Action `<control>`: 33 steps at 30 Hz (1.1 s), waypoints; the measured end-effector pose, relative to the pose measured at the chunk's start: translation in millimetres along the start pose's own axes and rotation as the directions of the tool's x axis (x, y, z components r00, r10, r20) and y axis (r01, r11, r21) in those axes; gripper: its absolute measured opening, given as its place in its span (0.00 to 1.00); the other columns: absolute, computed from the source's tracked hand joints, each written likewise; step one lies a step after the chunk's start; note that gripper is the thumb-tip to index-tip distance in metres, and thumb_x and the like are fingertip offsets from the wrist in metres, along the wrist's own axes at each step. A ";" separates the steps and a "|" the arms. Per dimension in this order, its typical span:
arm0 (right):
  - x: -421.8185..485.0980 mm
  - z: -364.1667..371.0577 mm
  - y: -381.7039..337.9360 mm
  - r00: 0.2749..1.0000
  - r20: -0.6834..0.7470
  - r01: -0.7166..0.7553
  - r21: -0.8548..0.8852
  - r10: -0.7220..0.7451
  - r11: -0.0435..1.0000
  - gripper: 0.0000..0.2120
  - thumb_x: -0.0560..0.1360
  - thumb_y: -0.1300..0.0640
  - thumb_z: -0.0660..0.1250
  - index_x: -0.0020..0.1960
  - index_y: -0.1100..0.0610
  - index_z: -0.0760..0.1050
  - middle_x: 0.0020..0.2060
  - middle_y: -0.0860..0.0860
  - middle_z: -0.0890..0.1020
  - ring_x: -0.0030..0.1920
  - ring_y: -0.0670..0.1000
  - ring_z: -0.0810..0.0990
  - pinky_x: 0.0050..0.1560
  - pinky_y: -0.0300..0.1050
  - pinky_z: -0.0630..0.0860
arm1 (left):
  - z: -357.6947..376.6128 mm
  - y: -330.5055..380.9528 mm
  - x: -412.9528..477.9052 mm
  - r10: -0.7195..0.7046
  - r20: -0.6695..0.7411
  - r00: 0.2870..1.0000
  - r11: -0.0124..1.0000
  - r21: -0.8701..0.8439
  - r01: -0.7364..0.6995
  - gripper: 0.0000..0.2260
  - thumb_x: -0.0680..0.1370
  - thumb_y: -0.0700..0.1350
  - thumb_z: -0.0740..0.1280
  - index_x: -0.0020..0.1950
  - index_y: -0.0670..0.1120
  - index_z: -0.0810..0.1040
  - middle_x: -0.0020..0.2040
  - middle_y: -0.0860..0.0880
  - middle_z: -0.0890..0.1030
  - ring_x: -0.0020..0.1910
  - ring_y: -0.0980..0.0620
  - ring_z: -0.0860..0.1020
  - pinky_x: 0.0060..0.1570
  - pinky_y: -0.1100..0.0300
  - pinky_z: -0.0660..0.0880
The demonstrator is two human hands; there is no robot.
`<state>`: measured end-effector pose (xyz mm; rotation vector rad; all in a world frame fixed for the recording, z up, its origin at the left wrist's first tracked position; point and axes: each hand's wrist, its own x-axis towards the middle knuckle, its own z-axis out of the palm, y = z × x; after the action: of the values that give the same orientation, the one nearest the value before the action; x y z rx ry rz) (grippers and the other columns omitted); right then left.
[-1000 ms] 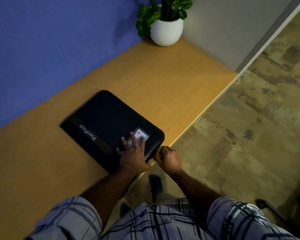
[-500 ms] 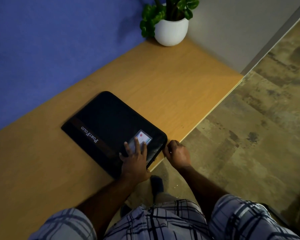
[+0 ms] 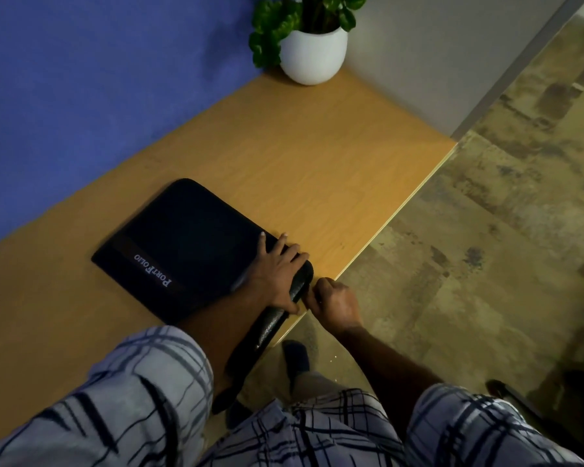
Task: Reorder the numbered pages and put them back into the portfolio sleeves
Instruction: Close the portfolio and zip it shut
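Upper left: blue wall (image 3: 81, 96) behind the wooden tabletop (image 3: 317, 163).
Centre-left: black portfolio (image 3: 189, 244), closed, flat on the tabletop by its front edge.
Centre: left grip (image 3: 277, 274) released, fingers spread flat on the portfolio's right corner.
Top centre: white plant pot (image 3: 312, 55) on the tabletop.
Right of centre: right grip (image 3: 334, 301) clenched, fingertips pinching the portfolio's edge.

You have bare desk (image 3: 317, 170) wood to pass over between the portfolio (image 3: 189, 244) and the plant pot (image 3: 312, 55) in the far corner. The blue wall (image 3: 98, 79) shuts the left side. At the portfolio's near right corner, your left hand (image 3: 277, 274) lies on top, with your right hand (image 3: 334, 301) curled against the edge.
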<state>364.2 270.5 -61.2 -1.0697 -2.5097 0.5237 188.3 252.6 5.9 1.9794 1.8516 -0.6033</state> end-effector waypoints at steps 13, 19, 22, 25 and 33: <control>7.1 2.1 5.9 0.996 0.003 -0.093 0.009 0.093 0.996 0.09 0.75 0.56 0.69 0.39 0.57 0.74 0.30 0.50 0.75 0.26 0.47 0.66 0.28 0.39 0.62 | 3.4 3.2 0.2 -0.036 -0.117 0.992 0.989 -0.144 0.019 0.48 0.65 0.67 0.71 0.77 0.50 0.54 0.76 0.45 0.57 0.78 0.41 0.50 0.72 0.29 0.51; 6.9 2.9 7.7 0.994 0.104 -0.017 0.030 0.013 0.999 0.13 0.80 0.53 0.58 0.46 0.58 0.76 0.35 0.51 0.77 0.30 0.48 0.71 0.31 0.40 0.67 | 7.4 0.4 7.4 0.002 -0.107 0.994 0.984 -0.175 -0.021 0.48 0.66 0.68 0.70 0.78 0.49 0.55 0.75 0.44 0.58 0.77 0.41 0.52 0.72 0.30 0.50; 1.8 5.5 7.6 0.994 0.109 -0.024 0.051 0.018 0.998 0.14 0.81 0.52 0.57 0.46 0.57 0.78 0.37 0.51 0.79 0.32 0.49 0.74 0.33 0.43 0.73 | 15.0 -10.2 7.3 0.062 -0.133 0.989 0.980 -0.180 -0.086 0.47 0.69 0.71 0.66 0.79 0.50 0.53 0.75 0.45 0.56 0.78 0.43 0.51 0.73 0.31 0.49; -1.3 6.4 6.9 0.993 0.121 -0.015 0.055 0.008 0.998 0.15 0.82 0.51 0.57 0.46 0.57 0.78 0.38 0.50 0.79 0.33 0.49 0.75 0.34 0.45 0.75 | 22.1 -17.6 7.7 0.091 -0.135 0.987 0.970 -0.214 -0.118 0.41 0.75 0.68 0.62 0.80 0.50 0.52 0.76 0.45 0.53 0.79 0.44 0.46 0.74 0.32 0.45; 2.6 -0.9 5.1 0.994 0.101 0.039 0.110 -0.050 0.993 0.10 0.79 0.55 0.60 0.43 0.57 0.77 0.35 0.51 0.78 0.32 0.48 0.74 0.33 0.41 0.72 | 16.5 -9.9 13.6 0.014 -0.181 0.983 0.929 -0.361 -0.080 0.18 0.83 0.53 0.59 0.71 0.50 0.66 0.69 0.47 0.62 0.74 0.46 0.62 0.74 0.33 0.43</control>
<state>366.0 275.9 -62.3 -0.9668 -2.5551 0.7109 178.0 255.9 -15.1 1.8638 1.8472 -0.0561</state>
